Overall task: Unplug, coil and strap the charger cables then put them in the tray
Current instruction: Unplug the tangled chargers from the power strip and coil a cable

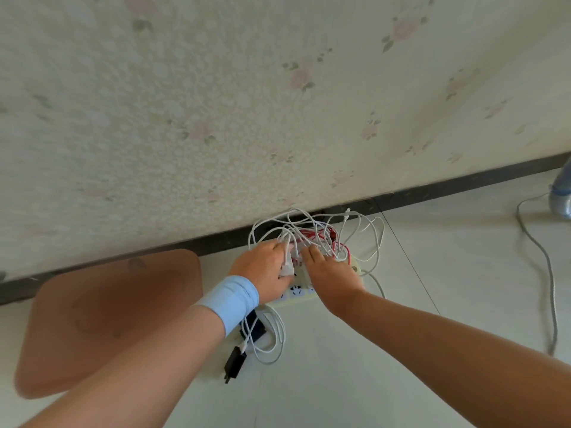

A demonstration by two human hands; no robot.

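Note:
A white power strip (296, 294) lies on the floor by the wall, under both hands. A tangle of white and red charger cables (321, 233) rises from it toward the skirting. My left hand (265, 270), with a light blue wristband, grips a white charger plug (287, 268) seated on the strip. My right hand (332, 273) lies flat over the strip's right part, its fingers reaching into the tangle. A brown tray (105, 316) sits on the floor to the left. Near my left wrist lies a black charger (234, 362) with a loosely looped white cable (272, 338).
A floral-papered wall with a dark skirting board (448, 189) runs behind the strip. A grey cord (547, 267) snakes across the pale floor tiles at the right, near a bluish object (560, 193) at the frame's edge.

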